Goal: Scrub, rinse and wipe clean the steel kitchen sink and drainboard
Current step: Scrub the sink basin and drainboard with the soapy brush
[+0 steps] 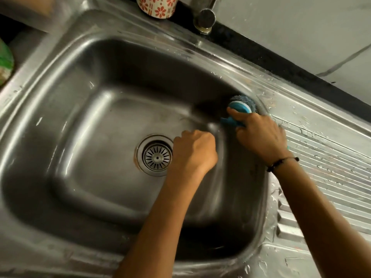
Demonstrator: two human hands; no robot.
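The steel sink [60,49] fills the view, its basin wet, with a round drain strainer [155,155] in the floor. My right hand [261,135] grips a blue-handled scrub brush [242,106], forefinger stretched along it. The brush's grey wire head presses against the basin's right wall just under the rim. My left hand [194,151] is curled into a fist over the basin floor, right of the drain; nothing shows in it. The ribbed drainboard [325,157] lies to the right, with water drops on it.
A tap base and spout [204,17] stand at the sink's back edge. A white mug with red flowers [156,6] sits to the tap's left. A green object [5,61] shows at the left edge. A black counter strip [281,63] runs behind the drainboard.
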